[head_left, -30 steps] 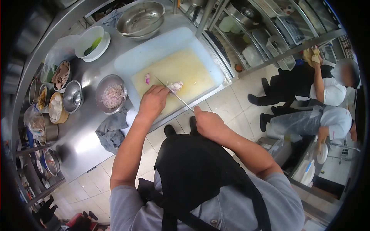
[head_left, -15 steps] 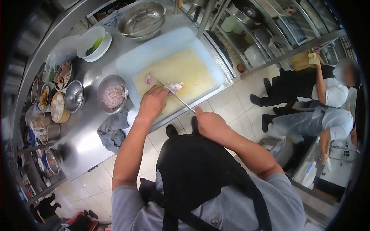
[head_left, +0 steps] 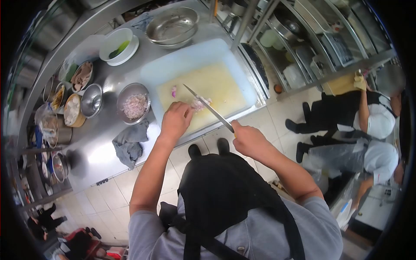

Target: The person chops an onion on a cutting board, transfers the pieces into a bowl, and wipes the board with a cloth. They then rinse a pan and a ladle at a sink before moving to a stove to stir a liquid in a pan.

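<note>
Forearms (head_left: 151, 173) reach forward, right grip (head_left: 250, 139) clenched, left grip (head_left: 176, 121) curled.

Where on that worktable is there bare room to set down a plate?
The steel table has a bare patch between the grey cloth and the shiny metal bowl. The yellowish board is mostly bare right of the chopped pieces. It's crowded around the tan tub, and near the left hand and knife.
</note>
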The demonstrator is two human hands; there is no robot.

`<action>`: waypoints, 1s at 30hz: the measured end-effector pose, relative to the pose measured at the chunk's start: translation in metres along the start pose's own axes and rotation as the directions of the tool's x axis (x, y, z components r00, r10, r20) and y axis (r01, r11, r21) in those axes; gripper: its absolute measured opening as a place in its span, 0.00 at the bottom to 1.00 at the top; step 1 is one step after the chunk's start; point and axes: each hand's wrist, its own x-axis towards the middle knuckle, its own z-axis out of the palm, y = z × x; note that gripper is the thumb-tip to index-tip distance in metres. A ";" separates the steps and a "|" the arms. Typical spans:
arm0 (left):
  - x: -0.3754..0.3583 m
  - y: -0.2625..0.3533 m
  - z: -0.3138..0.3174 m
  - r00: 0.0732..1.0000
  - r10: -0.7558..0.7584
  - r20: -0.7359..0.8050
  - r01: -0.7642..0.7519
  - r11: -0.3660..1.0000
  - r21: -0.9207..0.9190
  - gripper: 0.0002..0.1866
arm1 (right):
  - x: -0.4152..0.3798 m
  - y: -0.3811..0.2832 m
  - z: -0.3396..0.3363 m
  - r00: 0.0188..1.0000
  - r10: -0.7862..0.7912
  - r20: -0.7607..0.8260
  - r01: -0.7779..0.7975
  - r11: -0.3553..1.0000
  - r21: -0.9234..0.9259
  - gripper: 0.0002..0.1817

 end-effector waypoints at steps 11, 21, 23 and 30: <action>-0.040 0.008 -0.090 0.898 -0.061 -0.436 0.191 0.946 0.261 0.13 | 0.086 -0.057 -0.054 0.732 -0.675 -0.091 0.419 0.552 -0.721 0.13; -0.027 -0.026 -0.098 0.979 -0.139 -0.148 0.193 0.860 0.472 0.37 | 0.144 -0.112 -0.058 0.581 -0.814 -0.024 0.435 0.335 -0.836 0.21; -0.031 -0.046 -0.099 0.968 -0.217 -0.128 0.252 0.826 0.504 0.37 | 0.140 -0.105 -0.065 0.607 -0.794 -0.047 0.461 0.399 -0.792 0.19; -0.033 -0.100 -0.116 0.934 -0.218 -0.283 0.329 0.833 0.444 0.23 | 0.106 -0.052 -0.077 0.800 -0.569 -0.189 0.398 0.739 -0.543 0.17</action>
